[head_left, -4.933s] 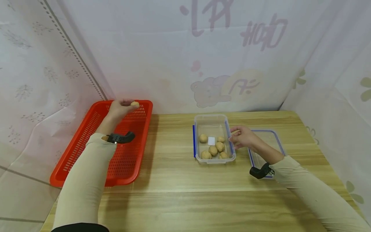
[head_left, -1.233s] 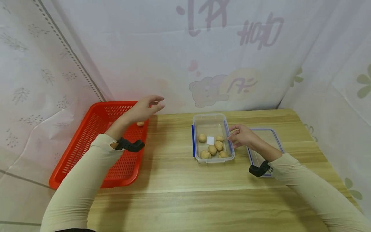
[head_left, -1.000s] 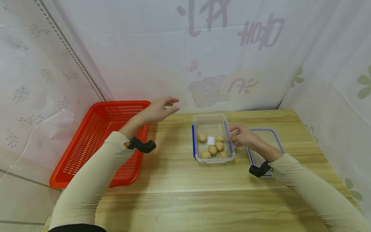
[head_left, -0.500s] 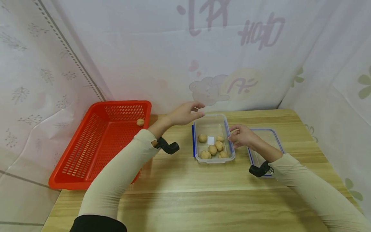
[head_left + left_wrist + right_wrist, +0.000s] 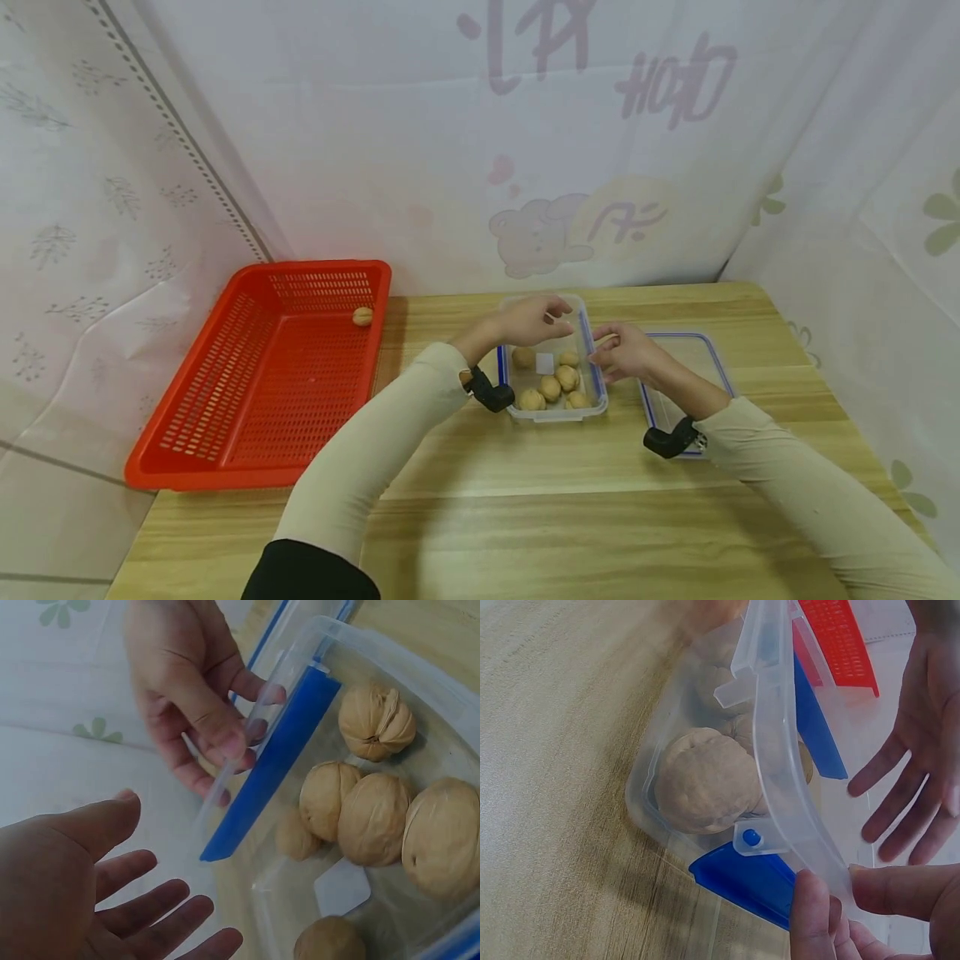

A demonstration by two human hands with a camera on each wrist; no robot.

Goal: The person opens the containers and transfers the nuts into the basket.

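Note:
Several walnuts point(image 5: 567, 377) and a small white packet point(image 5: 545, 363) lie in a clear plastic food container point(image 5: 555, 418) with blue latches. Over its far half hovers my left hand point(image 5: 534, 321), fingers spread and holding nothing, as the left wrist view also shows. On the container's right side, my right hand point(image 5: 626, 352) pinches the rim between thumb and fingers; the right wrist view shows the thumb point(image 5: 892, 891) against the clear edge. A single walnut point(image 5: 362, 317) rests in the red plastic basket point(image 5: 300, 392), near its far right corner.
The blue-edged clear lid point(image 5: 690, 354) lies flat on the wooden table point(image 5: 480, 533), partly beneath my right forearm. Printed white cloth point(image 5: 420, 167) hangs behind the table and along both sides.
My left hand held a walnut over the basket; that walnut now lies in the basket. The emptied hand has moved right, over the container. My right hand stays at the rim.

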